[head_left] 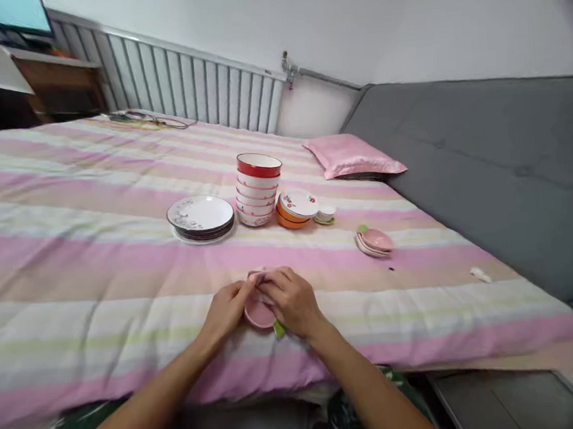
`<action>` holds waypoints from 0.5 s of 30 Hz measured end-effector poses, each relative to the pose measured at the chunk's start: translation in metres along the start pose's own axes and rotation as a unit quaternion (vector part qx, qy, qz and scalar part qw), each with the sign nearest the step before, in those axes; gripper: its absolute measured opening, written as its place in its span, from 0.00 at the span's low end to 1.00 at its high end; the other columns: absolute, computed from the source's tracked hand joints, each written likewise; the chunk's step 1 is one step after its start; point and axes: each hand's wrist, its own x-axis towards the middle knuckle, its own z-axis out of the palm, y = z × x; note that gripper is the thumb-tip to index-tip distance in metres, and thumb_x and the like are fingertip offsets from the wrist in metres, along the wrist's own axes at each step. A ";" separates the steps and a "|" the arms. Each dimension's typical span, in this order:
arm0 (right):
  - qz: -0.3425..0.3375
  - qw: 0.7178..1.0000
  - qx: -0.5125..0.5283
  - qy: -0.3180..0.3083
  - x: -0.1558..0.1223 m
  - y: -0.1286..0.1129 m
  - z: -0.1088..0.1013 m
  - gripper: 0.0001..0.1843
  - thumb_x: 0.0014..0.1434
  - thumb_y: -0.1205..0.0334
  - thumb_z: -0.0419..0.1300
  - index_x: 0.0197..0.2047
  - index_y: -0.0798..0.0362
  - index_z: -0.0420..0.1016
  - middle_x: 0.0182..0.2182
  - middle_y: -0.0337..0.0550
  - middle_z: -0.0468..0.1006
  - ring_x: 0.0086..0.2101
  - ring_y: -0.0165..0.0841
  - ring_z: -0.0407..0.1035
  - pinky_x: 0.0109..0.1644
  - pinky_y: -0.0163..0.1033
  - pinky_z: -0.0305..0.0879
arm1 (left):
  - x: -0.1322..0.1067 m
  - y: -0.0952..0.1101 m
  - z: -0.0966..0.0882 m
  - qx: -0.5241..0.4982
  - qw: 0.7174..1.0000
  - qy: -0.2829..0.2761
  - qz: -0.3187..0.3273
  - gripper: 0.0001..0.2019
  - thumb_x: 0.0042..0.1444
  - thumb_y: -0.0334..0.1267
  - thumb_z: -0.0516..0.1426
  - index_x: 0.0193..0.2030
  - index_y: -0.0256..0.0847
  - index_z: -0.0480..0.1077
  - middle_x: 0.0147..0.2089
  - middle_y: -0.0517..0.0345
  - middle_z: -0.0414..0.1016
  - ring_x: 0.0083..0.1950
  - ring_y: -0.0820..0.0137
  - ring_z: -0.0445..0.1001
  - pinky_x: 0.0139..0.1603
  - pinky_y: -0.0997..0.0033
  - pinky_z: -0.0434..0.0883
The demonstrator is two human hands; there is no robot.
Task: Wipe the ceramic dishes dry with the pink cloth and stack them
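A small pink dish (pixel 259 315) with a green leaf-shaped handle (pixel 279 329) is between my hands, just above or on the striped bedspread near the bed's front edge. My left hand (pixel 228 307) grips the dish's left rim with closed fingers. My right hand (pixel 293 301) is closed over the dish's right side and pinches a pale pinkish cloth (pixel 260 277) against it. Part of the dish and most of the cloth are hidden under the fingers. To the right sits a little stack of similar pink dishes (pixel 376 240).
Beyond my hands stand stacked plates (pixel 204 212), a tall bowl stack (pixel 259 183), orange bowls topped with plates (pixel 293 210), and small white dishes (pixel 325 213). A crumpled white scrap (pixel 480 274) lies right. Farther back are a pink pillow (pixel 354 155) and cables (pixel 153 119).
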 end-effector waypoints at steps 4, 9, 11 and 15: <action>0.007 1.000 -0.016 -0.024 -0.002 -0.001 -0.002 0.16 0.58 0.67 0.56 0.50 0.52 0.72 0.46 0.44 0.76 0.44 0.38 0.64 0.48 0.41 0.63 | -0.002 0.000 0.000 0.003 1.000 0.000 -0.003 0.27 0.58 0.56 0.47 0.36 0.34 0.76 0.39 0.51 0.80 0.40 0.60 0.73 0.41 0.68 0.66; 0.061 0.995 -0.013 -0.080 -0.002 -0.005 -0.011 0.09 0.53 0.66 0.58 0.39 0.51 0.75 0.37 0.44 0.79 0.37 0.38 0.68 0.41 0.40 0.64 | -0.003 0.000 0.001 0.006 1.000 0.002 -0.004 0.27 0.58 0.57 0.47 0.36 0.35 0.76 0.36 0.52 0.79 0.37 0.61 0.73 0.37 0.69 0.66; 0.072 0.993 0.011 -0.093 -0.001 -0.005 -0.014 0.09 0.51 0.66 0.59 0.37 0.50 0.76 0.34 0.42 0.80 0.35 0.37 0.70 0.40 0.39 0.64 | -0.004 0.001 0.001 0.011 1.000 0.002 -0.006 0.27 0.57 0.58 0.46 0.32 0.36 0.74 0.31 0.53 0.77 0.33 0.63 0.71 0.34 0.70 0.64; 0.064 0.987 0.087 -0.116 -0.002 -0.002 -0.015 0.11 0.48 0.68 0.59 0.35 0.47 0.80 0.32 0.38 0.82 0.34 0.35 0.73 0.43 0.38 0.65 | -0.006 0.007 0.001 0.025 1.000 0.007 -0.009 0.27 0.57 0.59 0.46 0.23 0.38 0.68 0.22 0.59 0.69 0.28 0.66 0.67 0.30 0.71 0.60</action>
